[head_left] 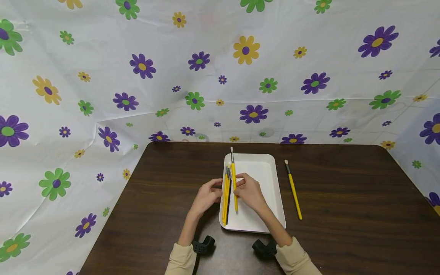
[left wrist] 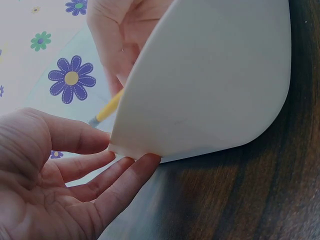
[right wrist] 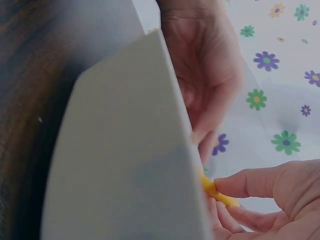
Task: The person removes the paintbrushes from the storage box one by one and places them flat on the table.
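Note:
A white tray (head_left: 256,166) lies on the table. My left hand (head_left: 205,196) is at its left side, thumb and fingers gripping the rim, as the left wrist view shows. Over the tray my right hand (head_left: 250,194) pinches a yellow paintbrush (head_left: 233,172), bristles pointing away from me. Beside it, along the tray's left wall, several paintbrushes (head_left: 225,198) lie side by side, mostly yellow, one with a dark handle (head_left: 229,202). In the right wrist view the yellow handle (right wrist: 210,187) sits between thumb and fingers, partly hidden by the tray.
One more yellow paintbrush (head_left: 294,194) lies on the dark wooden table (head_left: 343,210) to the right of the tray. A white sheet with printed flowers (head_left: 213,38) hangs behind the table. Black wrist mounts (head_left: 204,245) are on both forearms.

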`<move>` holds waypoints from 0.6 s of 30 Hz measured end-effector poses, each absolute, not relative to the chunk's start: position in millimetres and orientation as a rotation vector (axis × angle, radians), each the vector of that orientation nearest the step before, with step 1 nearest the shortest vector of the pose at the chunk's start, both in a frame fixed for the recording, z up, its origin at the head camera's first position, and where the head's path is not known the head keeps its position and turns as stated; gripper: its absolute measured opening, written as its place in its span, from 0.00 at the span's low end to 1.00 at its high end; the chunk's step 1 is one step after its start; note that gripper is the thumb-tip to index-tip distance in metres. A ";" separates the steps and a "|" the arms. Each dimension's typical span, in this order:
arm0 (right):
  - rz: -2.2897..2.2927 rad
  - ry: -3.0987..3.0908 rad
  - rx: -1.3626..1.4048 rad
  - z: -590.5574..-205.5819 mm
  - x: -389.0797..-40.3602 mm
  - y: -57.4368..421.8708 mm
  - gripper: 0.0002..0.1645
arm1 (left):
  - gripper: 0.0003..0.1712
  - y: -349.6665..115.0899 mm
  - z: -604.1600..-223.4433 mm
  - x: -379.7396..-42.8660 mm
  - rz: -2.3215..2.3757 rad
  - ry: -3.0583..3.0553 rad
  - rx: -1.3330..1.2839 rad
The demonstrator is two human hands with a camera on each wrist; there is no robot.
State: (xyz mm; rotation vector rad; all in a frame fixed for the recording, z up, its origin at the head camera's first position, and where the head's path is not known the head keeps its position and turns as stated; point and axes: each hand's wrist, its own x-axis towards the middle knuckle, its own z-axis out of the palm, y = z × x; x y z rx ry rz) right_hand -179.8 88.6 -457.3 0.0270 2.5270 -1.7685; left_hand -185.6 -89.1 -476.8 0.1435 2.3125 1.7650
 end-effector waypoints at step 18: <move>-1.808 2.516 0.075 -434.5 -182.8 122.5 0.28 | 0.27 -89.9 -474.2 -181.2 1.814 2.283 0.164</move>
